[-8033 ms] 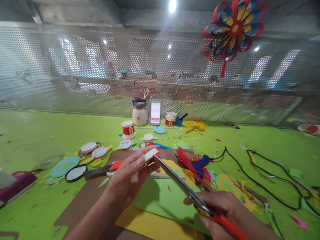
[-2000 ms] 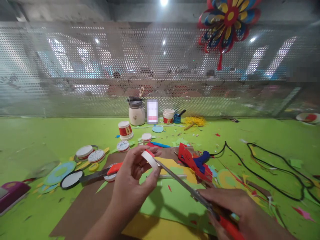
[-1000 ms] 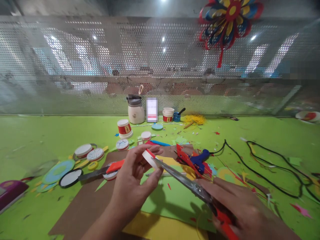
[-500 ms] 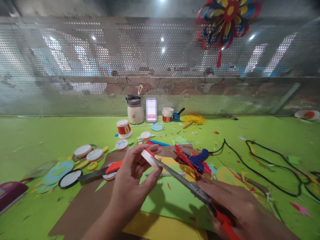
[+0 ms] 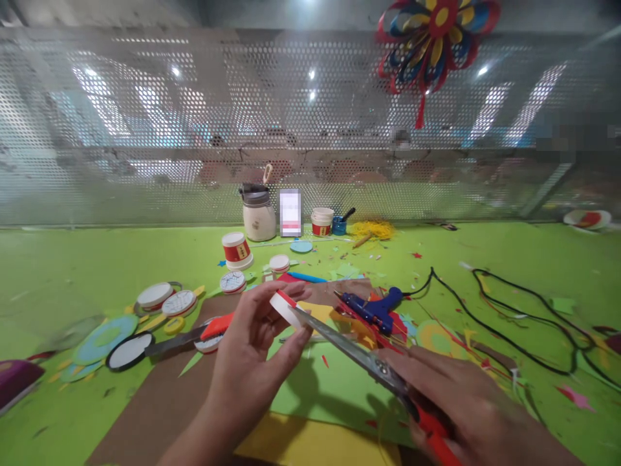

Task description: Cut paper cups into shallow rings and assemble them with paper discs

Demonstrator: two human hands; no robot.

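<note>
White paper ring [image 5: 285, 306], red-edged, between left hand [image 5: 252, 362] fingertips, scissors [image 5: 359, 356] at it.

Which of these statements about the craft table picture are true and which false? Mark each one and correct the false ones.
1. The left hand pinches a white paper ring with a red edge. True.
2. The right hand holds a glue gun. False: it holds red-handled scissors; the blue glue gun lies on the table.
3. The scissor blades reach the ring. True.
4. The table is blue. False: it is green.
</note>
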